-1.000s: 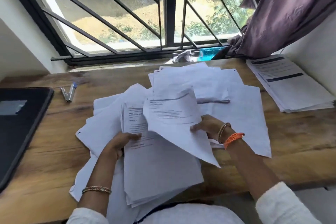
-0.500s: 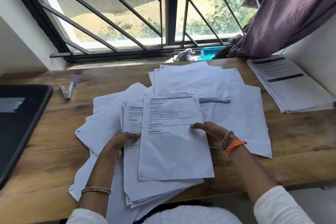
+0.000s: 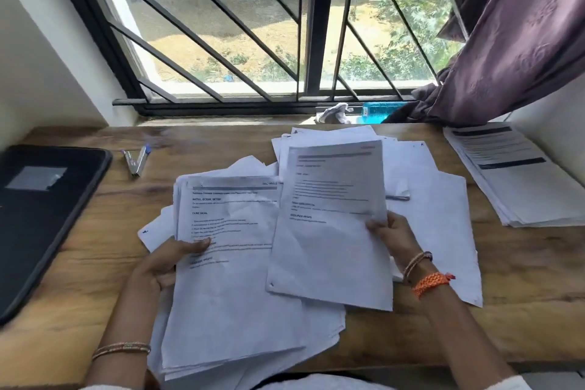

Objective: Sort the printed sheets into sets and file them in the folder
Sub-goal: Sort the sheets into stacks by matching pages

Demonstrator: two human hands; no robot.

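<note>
My left hand grips the left edge of a stack of printed sheets, thumb on the top page. My right hand pinches the right edge of a single printed sheet, held up and tilted over the stack's right side. Loose white sheets lie spread on the wooden desk under and behind both hands. A sorted pile of printed sheets lies at the far right. The black folder lies shut at the desk's left edge.
A stapler lies on the desk between the folder and the papers. A barred window runs along the back, with a crumpled white cloth and a blue object on its sill. A purple curtain hangs at the right.
My right hand has lifted the single sheet off the stack and carried it to the right and up. The stack's top page now shows. My left hand keeps its hold.
</note>
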